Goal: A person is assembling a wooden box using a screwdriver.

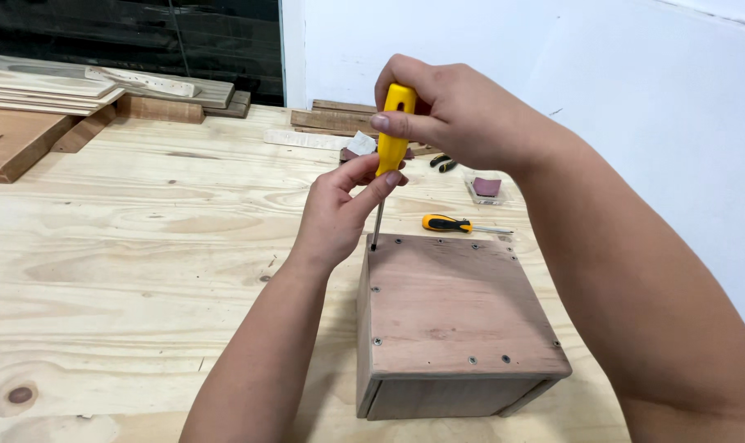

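Your right hand (450, 111) is closed around the top of a yellow-handled screwdriver (391, 139), thumb laid across the handle's front, holding the tool nearly upright. Your left hand (340, 209) pinches the lower end of the same handle between thumb and fingertips, steadying it from below. From the handle the thin metal shaft runs down to a screw at the far left corner of the wooden box (454, 320). That box sits on the pale plywood workbench (126, 254), just in front of you and to the right of centre; its reddish-brown top panel shows small screw heads spaced along the edges. Beyond the box, lying flat on the bench, is a second screwdriver (459, 224) with a yellow and black grip. Farther back stands a small clear container (486, 188) holding something dark red, and near it lies a pair of black and yellow handles (443, 162). Stacked planks (77, 86) rest at the far left of the bench, and shorter wood offcuts (333, 120) lie against the white wall (635, 90).
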